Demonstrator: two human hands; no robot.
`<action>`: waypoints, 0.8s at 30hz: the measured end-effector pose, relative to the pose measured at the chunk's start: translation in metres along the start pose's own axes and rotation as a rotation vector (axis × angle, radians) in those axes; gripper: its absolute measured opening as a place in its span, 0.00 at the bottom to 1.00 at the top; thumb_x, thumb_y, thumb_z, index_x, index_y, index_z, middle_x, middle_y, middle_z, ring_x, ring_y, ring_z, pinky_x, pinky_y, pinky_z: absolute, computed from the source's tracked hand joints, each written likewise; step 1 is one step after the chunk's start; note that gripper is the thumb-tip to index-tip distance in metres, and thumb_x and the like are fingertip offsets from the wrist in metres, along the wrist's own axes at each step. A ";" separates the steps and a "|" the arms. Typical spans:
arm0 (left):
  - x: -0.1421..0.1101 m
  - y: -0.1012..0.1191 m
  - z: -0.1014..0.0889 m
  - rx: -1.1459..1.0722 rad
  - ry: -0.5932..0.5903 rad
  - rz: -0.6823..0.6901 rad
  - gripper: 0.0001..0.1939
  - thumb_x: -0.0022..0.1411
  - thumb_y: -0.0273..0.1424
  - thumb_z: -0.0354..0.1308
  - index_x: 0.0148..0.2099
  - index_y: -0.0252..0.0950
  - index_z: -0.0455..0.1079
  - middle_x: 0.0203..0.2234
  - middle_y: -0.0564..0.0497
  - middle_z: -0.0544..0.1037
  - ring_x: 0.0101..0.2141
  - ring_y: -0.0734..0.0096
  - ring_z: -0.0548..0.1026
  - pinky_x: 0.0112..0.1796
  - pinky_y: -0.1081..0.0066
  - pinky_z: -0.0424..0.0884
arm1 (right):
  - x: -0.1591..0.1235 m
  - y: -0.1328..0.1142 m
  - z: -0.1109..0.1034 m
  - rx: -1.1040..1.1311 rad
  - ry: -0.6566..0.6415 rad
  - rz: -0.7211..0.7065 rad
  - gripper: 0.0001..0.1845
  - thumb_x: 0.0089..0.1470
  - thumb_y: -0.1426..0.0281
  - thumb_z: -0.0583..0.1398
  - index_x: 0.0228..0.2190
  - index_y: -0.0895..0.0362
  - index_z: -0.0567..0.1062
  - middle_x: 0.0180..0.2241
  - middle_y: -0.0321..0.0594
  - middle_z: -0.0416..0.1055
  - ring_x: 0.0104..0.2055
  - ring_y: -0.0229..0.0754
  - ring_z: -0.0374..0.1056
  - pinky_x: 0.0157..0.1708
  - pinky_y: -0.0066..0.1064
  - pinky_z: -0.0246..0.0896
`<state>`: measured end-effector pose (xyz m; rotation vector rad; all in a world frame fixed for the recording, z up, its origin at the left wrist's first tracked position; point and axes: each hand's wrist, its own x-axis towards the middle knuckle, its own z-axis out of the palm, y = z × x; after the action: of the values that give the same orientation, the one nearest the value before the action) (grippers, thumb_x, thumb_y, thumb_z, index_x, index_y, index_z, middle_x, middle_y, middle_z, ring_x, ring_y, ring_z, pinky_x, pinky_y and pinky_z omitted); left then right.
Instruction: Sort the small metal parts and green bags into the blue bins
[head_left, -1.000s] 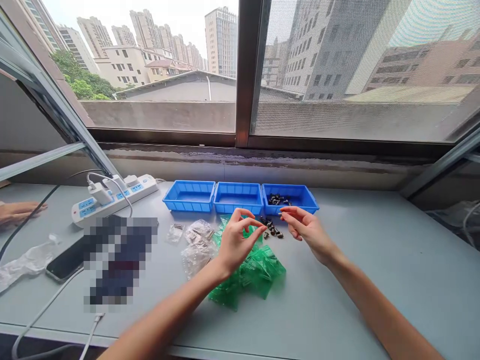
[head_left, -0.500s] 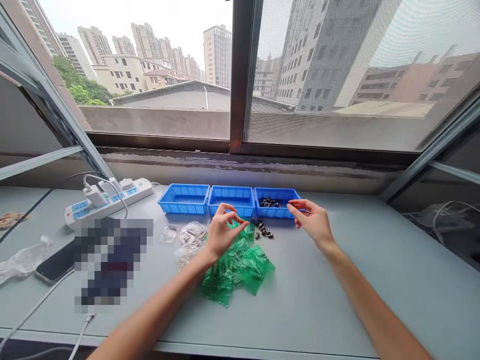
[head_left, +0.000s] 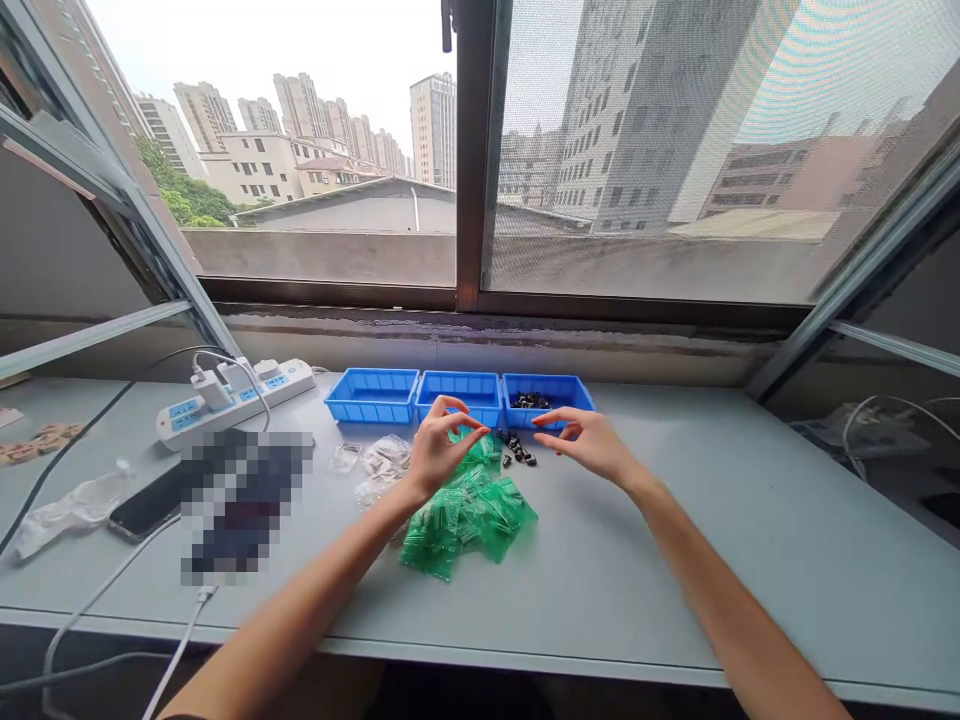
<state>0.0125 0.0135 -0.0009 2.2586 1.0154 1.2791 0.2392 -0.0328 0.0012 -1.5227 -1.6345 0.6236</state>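
My left hand (head_left: 442,452) hovers above a heap of green plastic packets (head_left: 469,510), its thumb and index fingertips brought together. Anything between those fingertips is too small to make out. To the right, my right hand (head_left: 592,445) is open, with thumb and index finger a little apart and nothing visible between them. It is close to a small pile of black parts with shiny metal bits (head_left: 517,450) on the table. Behind it stands the right blue bin (head_left: 581,395), holding several similar black parts (head_left: 531,400).
The middle blue bin (head_left: 459,382) and left blue bin (head_left: 373,410) stand in the same row. Clear plastic packets (head_left: 386,457) lie left of the green heap. Farther left are a power strip (head_left: 240,400), a dark phone (head_left: 146,505) and white cables (head_left: 112,580). A window rises behind.
My right hand has moved left from the right bin's side toward the loose black parts, its fingers parting. My left hand stays pinched over the green packets. The view has shifted slightly.
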 end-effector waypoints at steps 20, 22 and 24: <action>-0.004 0.004 0.001 0.235 -0.051 0.072 0.06 0.59 0.32 0.57 0.33 0.41 0.76 0.36 0.52 0.71 0.26 0.78 0.70 0.26 0.77 0.66 | -0.008 -0.013 0.018 -0.503 -0.142 -0.024 0.08 0.49 0.65 0.59 0.29 0.51 0.78 0.36 0.34 0.77 0.35 0.43 0.70 0.32 0.32 0.56; -0.004 0.004 0.001 0.242 -0.057 0.066 0.05 0.58 0.32 0.59 0.32 0.41 0.76 0.37 0.52 0.71 0.26 0.79 0.69 0.26 0.77 0.66 | -0.008 -0.013 0.018 -0.519 -0.131 -0.002 0.08 0.49 0.63 0.59 0.29 0.51 0.78 0.36 0.34 0.77 0.38 0.44 0.70 0.33 0.32 0.56; -0.005 0.006 -0.001 0.247 -0.071 0.056 0.03 0.56 0.31 0.61 0.30 0.40 0.75 0.38 0.52 0.71 0.27 0.79 0.70 0.27 0.76 0.67 | -0.007 -0.012 0.019 -0.522 -0.131 0.018 0.08 0.49 0.63 0.59 0.29 0.50 0.78 0.36 0.33 0.77 0.39 0.44 0.70 0.34 0.32 0.57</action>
<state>0.0127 0.0057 -0.0003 2.5134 1.1467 1.1398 0.2166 -0.0387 -0.0008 -1.8952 -1.9911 0.3198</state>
